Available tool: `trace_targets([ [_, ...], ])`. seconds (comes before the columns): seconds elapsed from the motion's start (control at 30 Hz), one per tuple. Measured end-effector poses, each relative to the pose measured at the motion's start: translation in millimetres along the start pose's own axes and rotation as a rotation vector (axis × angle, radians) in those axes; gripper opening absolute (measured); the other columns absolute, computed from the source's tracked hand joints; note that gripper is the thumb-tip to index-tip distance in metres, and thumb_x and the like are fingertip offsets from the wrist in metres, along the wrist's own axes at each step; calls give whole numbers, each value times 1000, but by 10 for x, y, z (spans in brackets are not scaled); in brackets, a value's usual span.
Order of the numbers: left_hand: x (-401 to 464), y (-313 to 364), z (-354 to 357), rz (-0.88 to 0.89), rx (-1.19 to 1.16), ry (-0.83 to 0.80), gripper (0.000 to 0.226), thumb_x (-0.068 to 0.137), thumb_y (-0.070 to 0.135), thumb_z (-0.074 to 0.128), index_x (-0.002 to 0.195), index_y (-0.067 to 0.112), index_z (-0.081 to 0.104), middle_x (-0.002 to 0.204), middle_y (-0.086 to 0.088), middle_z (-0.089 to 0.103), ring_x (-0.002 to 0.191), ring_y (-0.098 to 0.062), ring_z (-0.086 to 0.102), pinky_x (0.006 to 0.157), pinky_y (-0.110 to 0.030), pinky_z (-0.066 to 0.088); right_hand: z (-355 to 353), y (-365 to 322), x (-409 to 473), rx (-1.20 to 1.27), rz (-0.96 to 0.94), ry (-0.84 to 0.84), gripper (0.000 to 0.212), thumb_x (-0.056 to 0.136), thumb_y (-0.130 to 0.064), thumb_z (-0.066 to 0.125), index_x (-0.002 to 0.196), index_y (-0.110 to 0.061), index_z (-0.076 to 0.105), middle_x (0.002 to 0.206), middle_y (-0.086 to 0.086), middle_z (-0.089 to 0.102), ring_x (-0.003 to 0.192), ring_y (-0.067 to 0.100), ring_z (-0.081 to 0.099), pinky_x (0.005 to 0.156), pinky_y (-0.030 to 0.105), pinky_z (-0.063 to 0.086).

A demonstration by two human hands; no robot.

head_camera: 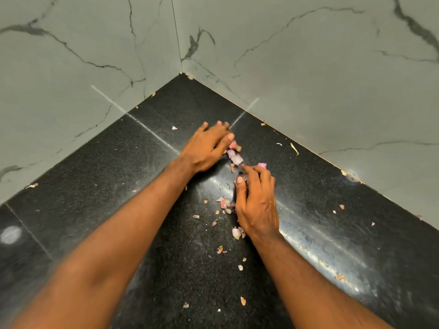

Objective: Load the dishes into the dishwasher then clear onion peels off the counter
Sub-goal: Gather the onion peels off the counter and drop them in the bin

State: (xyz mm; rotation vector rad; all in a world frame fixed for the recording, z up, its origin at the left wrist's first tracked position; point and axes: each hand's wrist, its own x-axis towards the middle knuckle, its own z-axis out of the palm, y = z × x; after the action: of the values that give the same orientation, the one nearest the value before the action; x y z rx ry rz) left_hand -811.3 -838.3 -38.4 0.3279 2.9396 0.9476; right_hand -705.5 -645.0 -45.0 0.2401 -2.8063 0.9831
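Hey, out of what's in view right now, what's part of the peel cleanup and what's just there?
Part of the job:
- onion peels, pink scraps scattered on the black counter
- left hand, fingers spread over the peels
- right hand, fingers curled round some peel scraps

Just there:
- marble-look wall tiles
- white smudge on the counter's left edge

Home kitchen corner: polished black stone counter [118,186] meeting grey marble-look wall tiles [308,55] on two sides, pink onion peels [236,159] and small dry scraps scattered across it
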Motion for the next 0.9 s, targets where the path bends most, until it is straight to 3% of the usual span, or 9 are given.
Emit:
trace_targets([
  [0.1, -270, 78, 64, 49, -517, 323, 47, 111, 39, 40, 106, 12, 79, 99, -1, 79, 95, -11, 76, 85, -42, 60, -4, -11, -14, -33, 70, 53, 41, 108, -38, 47, 145, -22, 50, 140, 3, 42, 125, 20, 41, 104, 42, 42],
  [0.17, -282, 51, 104, 0, -351, 505, 42, 111, 38, 38, 120, 16, 74, 123, -3, 74, 120, -15, 67, 102, -51, 53, 2, -11, -22, -48, 72, 78, 44, 107, -38, 49, 147, -22, 48, 148, 4, 39, 131, 23, 39, 107, 45, 39],
  [0.3, -246, 101, 177, -174, 78, 174, 83, 102, 70, 4, 152, 22, 49, 166, -7, 34, 157, -19, 23, 129, -50, 13, 11, -1, -16, -36, 87, 73, 48, 107, -38, 43, 152, -22, 41, 166, 7, 23, 149, 27, 29, 119, 51, 32],
  [0.4, -381, 147, 236, 42, -168, 22, 75, 105, 68, 12, 124, 31, 74, 149, 5, 58, 145, -13, 47, 122, -50, 34, 18, 1, -8, 1, 105, 62, 49, 109, -36, 44, 155, -21, 38, 171, 6, 15, 154, 26, 24, 122, 53, 29],
  [0.5, -583, 214, 212, 2, -730, 267, 64, 111, 47, 29, 103, 8, 80, 113, -6, 78, 111, -23, 73, 98, -56, 55, 7, -6, 2, 51, 112, 67, 52, 109, -35, 44, 157, -19, 35, 172, 6, 10, 157, 24, 19, 125, 51, 26],
  [0.6, -688, 249, 196, -217, -353, 485, 64, 110, 50, 18, 135, 17, 66, 148, -8, 59, 145, -20, 46, 119, -58, 35, -1, 0, -5, 97, 127, 68, 54, 109, -35, 43, 160, -18, 32, 174, 5, 7, 158, 24, 16, 125, 51, 28],
  [0.7, -727, 275, 231, -152, 10, 178, 82, 102, 69, 0, 150, 27, 51, 166, -6, 33, 157, -16, 21, 130, -47, 11, 3, 6, -4, 121, 131, 67, 56, 110, -37, 41, 161, -18, 29, 174, 2, 4, 159, 22, 17, 124, 50, 31],
  [0.8, -860, 306, 237, 16, -299, 73, 72, 107, 61, 13, 123, 28, 75, 144, 0, 63, 139, -15, 54, 121, -47, 36, -11, 4, -6, 160, 133, 71, 56, 111, -38, 40, 161, -17, 29, 174, 1, 4, 158, 21, 18, 124, 49, 32],
  [0.9, -985, 298, 187, -121, -933, 264, 78, 108, 53, 14, 110, 3, 73, 112, -14, 77, 107, -33, 74, 97, -48, 57, -19, 16, -4, 184, 140, 77, 56, 111, -39, 38, 161, -17, 29, 174, 1, 5, 159, 19, 17, 125, 47, 31],
])
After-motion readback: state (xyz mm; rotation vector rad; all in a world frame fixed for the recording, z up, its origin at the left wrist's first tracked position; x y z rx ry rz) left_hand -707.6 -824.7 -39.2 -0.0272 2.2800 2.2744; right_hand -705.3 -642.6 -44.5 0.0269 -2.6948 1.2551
